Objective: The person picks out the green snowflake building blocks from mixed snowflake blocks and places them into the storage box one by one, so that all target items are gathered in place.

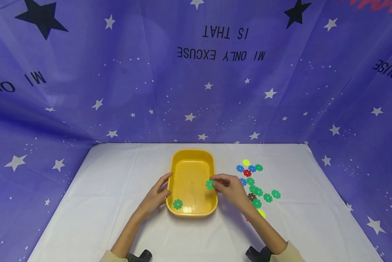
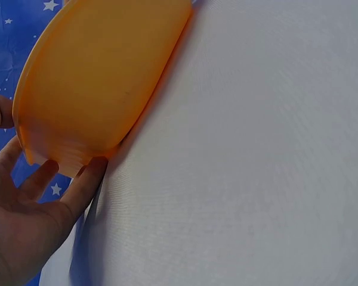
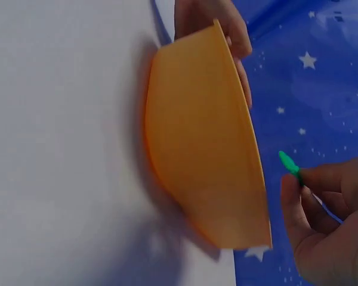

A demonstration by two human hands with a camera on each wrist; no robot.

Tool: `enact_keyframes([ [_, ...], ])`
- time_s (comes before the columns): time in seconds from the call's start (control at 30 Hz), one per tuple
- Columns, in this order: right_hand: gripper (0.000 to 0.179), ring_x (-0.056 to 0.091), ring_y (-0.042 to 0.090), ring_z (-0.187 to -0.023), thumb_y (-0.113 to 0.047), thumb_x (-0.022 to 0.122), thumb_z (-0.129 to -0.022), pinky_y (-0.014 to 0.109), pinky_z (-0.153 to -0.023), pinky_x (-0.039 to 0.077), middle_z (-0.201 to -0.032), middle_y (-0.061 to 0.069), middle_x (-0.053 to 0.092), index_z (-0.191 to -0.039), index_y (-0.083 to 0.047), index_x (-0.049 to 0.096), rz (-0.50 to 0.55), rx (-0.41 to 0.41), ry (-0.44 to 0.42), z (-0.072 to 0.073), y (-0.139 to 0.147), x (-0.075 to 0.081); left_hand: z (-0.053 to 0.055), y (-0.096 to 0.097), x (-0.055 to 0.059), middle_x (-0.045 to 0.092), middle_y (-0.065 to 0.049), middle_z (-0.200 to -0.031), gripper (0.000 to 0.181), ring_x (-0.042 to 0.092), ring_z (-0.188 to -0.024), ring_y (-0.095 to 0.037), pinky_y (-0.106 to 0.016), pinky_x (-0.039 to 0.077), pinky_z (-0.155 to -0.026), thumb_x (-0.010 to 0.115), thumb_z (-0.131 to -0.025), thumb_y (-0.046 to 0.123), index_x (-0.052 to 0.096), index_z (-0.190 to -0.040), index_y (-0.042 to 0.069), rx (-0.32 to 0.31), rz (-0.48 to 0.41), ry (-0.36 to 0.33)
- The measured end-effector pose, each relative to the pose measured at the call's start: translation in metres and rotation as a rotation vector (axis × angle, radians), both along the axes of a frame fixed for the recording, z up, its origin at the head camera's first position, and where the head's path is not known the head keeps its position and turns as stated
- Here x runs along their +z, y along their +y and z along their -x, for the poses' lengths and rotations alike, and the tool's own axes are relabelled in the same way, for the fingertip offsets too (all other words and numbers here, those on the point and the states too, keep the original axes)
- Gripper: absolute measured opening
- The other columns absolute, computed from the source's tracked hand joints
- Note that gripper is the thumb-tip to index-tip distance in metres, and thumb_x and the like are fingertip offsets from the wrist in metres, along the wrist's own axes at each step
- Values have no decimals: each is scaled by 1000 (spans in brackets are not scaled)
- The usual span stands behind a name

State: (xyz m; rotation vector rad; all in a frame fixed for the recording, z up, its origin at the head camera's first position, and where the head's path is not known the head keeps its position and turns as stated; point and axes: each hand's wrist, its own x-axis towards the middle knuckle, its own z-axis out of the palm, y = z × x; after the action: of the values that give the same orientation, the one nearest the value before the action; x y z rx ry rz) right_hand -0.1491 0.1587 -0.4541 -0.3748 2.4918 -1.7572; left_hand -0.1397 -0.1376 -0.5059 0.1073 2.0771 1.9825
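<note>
My right hand point(image 1: 230, 187) pinches a green notched plastic disc point(image 1: 210, 184) between thumb and fingertips, above the right rim of a yellow plastic tub point(image 1: 196, 150). In the right wrist view this green disc point(image 3: 290, 162) appears edge-on, higher than the tub's rim. My left hand point(image 1: 155, 198) holds the tub's left side, thumb and index finger at the rim. Other fingers point(image 2: 86, 185) of that hand lie against the tub's outer wall point(image 2: 101, 77) in the left wrist view. Another green disc point(image 1: 177, 204) lies inside the tub, near its front left corner.
Several notched discs in green, blue, red, yellow and brown lie loose on the white cloth right of the tub, among them a red disc point(image 1: 247, 173) and a green disc point(image 1: 276, 194). My right forearm partly covers this group. A purple star-patterned curtain point(image 1: 189, 91) rises behind the table.
</note>
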Motion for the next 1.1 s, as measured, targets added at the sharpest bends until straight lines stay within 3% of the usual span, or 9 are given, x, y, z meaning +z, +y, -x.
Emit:
enact_keyframes([
  [0.2, 20, 69, 39, -82, 0, 66, -93, 35, -73, 61, -103, 14, 72, -111, 3, 73, 28, 106, -8, 7, -36, -1, 0, 0, -1, 20, -19, -162, 67, 37, -138, -45, -46, 54, -94, 56, -92, 7, 38, -154, 24, 13, 7, 0],
  [0.4, 21, 70, 32, -81, -2, 66, -93, 28, -70, 60, -102, 8, 73, -112, 0, 74, -18, 146, -33, 15, -62, -6, 0, 0, -2, 18, -20, -162, 67, 36, -138, -46, -47, 54, -94, 55, -92, 6, 37, -155, 24, 7, -5, -4],
  [0.6, 22, 70, 25, -75, 1, 65, -92, 32, -66, 60, -95, 7, 73, -111, 1, 74, -45, 157, -85, 22, -77, -14, 1, 1, -2, 16, -20, -163, 68, 37, -137, -46, -46, 54, -94, 55, -93, 6, 35, -155, 23, -4, -8, -6],
  [0.8, 23, 64, 17, -65, 3, 66, -88, 23, -55, 51, -81, 3, 70, -108, -3, 76, -126, 143, -118, 29, -84, -24, 1, 2, 0, 16, -20, -163, 68, 39, -136, -44, -45, 54, -94, 55, -92, 6, 35, -155, 23, -7, -8, -11],
  [1.1, 24, 56, 11, -58, 1, 66, -85, 20, -53, 43, -72, -2, 67, -105, -6, 77, -251, 163, -148, 35, -92, -34, 0, 1, 0, 19, -15, -163, 67, 36, -139, -44, -45, 54, -94, 54, -93, 5, 36, -155, 24, -8, -10, 2],
])
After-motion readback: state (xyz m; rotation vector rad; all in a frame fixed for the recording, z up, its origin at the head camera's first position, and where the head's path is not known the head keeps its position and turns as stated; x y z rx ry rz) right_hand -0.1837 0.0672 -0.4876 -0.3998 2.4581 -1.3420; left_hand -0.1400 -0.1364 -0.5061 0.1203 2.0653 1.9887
